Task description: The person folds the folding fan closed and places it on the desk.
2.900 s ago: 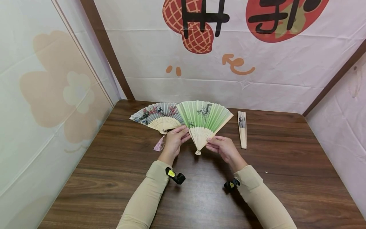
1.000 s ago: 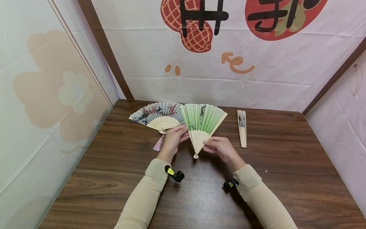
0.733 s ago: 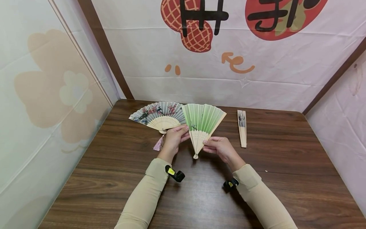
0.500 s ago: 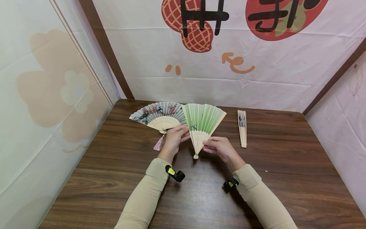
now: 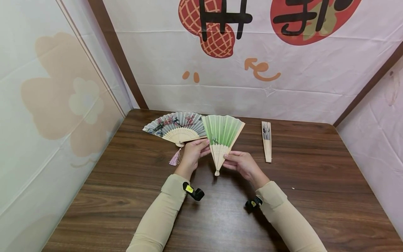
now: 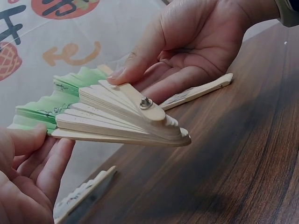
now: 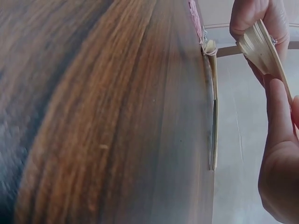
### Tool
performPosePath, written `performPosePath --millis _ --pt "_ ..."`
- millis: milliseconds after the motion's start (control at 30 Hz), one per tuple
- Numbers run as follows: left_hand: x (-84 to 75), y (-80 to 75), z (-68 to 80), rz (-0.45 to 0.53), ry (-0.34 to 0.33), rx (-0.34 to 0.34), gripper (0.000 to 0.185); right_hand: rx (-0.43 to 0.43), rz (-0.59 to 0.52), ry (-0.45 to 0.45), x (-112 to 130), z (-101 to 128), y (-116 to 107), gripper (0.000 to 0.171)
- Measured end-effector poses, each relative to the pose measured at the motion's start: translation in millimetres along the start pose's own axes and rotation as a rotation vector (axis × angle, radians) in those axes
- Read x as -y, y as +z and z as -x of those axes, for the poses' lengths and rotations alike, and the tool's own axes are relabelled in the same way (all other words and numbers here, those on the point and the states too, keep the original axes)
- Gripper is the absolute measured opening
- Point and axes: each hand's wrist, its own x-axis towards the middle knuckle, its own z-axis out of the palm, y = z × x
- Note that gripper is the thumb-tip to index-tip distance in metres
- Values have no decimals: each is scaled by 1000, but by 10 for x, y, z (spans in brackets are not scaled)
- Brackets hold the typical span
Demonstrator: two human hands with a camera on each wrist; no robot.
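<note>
Green fan [image 5: 221, 129], partly spread, raised above counter [image 5: 315, 168], just right of flowered fan [image 5: 181, 124]. Left grip [image 5: 194, 154] and right grip [image 5: 245, 163] pinch opposite edges. Uneven squeeze could crease it; dipping could snag flowered fan.

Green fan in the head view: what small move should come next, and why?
Probably ease the right hand slightly toward the left hand, folding the green fan a bit further. Each hand pinches one of its outer edges, so they can likely close it together; it is only partly spread now, narrower than in the earlier head pictures.
</note>
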Motion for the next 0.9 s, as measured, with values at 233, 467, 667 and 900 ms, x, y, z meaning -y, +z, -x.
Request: performPosePath --millis 233,467,667,900 --pt "11 -12 -4 -43 -18 28 31 8 10 4 -13 -1 -1 29" --pt "14 -14 1 -48 -20 33 32 -1 11 15 -17 -15 23 32" --pt "8 -12 4 -64 -14 38 32 2 19 19 -16 -20 30 31" --pt "10 -7 2 -69 -11 35 32 15 31 23 -14 -19 33 31"
